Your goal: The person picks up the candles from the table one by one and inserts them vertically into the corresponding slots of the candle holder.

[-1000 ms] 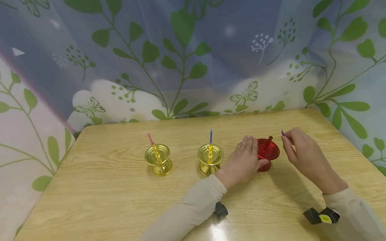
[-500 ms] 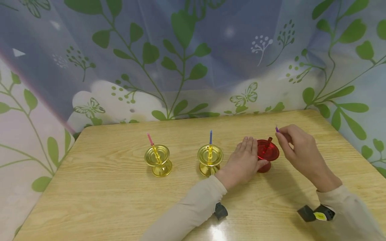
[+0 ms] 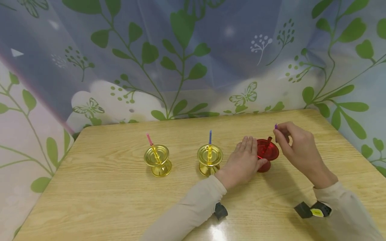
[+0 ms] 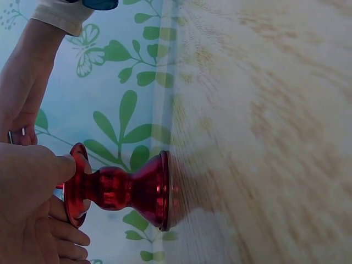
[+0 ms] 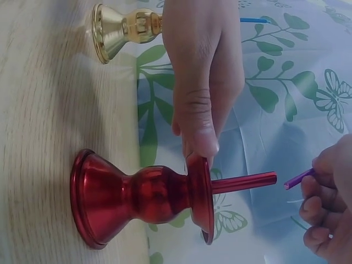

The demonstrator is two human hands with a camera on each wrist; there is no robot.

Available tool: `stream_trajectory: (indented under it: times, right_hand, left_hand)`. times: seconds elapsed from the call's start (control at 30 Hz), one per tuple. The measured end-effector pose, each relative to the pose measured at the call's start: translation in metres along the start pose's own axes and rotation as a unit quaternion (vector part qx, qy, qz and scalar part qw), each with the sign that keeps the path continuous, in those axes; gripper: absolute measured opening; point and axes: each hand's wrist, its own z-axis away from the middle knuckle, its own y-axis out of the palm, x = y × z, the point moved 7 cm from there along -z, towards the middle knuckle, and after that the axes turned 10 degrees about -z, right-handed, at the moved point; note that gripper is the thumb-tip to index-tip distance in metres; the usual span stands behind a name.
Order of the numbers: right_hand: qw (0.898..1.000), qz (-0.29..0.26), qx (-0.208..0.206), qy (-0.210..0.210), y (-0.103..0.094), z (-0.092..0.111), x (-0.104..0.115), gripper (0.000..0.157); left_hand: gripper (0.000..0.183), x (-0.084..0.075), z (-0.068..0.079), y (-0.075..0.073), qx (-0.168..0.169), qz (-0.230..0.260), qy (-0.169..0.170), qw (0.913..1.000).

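Observation:
A shiny red candle holder (image 3: 272, 152) stands upright on the table, its thin tube rising from the dish. My left hand (image 3: 241, 162) holds the dish's left edge between thumb and long, fairly straight fingers; the right wrist view shows the thumb (image 5: 204, 137) at the rim. Above and right of the holder, my right hand (image 3: 298, 147) pinches a small purple candle (image 5: 300, 179) between thumb and fingertips. In the right wrist view the candle's free end lies a short gap from the mouth of the red tube (image 5: 247, 182). The fingers hide the rest of the candle.
Two gold candle holders stand to the left: one bears a blue candle (image 3: 210, 137), the other a tilted pink candle (image 3: 149, 139). The wooden table (image 3: 105, 201) ends at a leaf-patterned cloth (image 3: 193, 60) hung behind it.
My right hand has moved left and slightly up with the purple candle, closer to the red tube. The left hand and the candle holders have stayed in place.

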Motion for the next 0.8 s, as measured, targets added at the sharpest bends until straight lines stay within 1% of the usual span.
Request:
stream_trajectory:
  times: [0.17, 0.37, 0.53, 0.8]
  right_hand:
    - [1.000, 0.002, -0.013, 0.000, -0.0021, 0.0003, -0.0008, 0.019]
    - [1.000, 0.008, -0.017, -0.002, -0.0027, 0.0005, -0.0021, 0.018]
    - [1.000, 0.005, -0.026, -0.009, -0.0027, -0.0002, -0.0020, 0.015]
    - [1.000, 0.001, -0.030, -0.006, -0.0026, -0.0003, -0.0009, 0.018]
  left_hand:
    - [0.070, -0.0005, -0.0001, 0.0005, 0.004, -0.001, -0.002, 1.0000]
    - [0.070, -0.0006, 0.0000, -0.0006, 0.009, -0.001, -0.004, 1.0000]
    - [0.070, 0.0002, 0.0008, -0.0021, 0.003, 0.000, -0.005, 1.0000]
    - [0.070, -0.0002, 0.0008, -0.0021, -0.005, -0.005, -0.004, 1.0000]
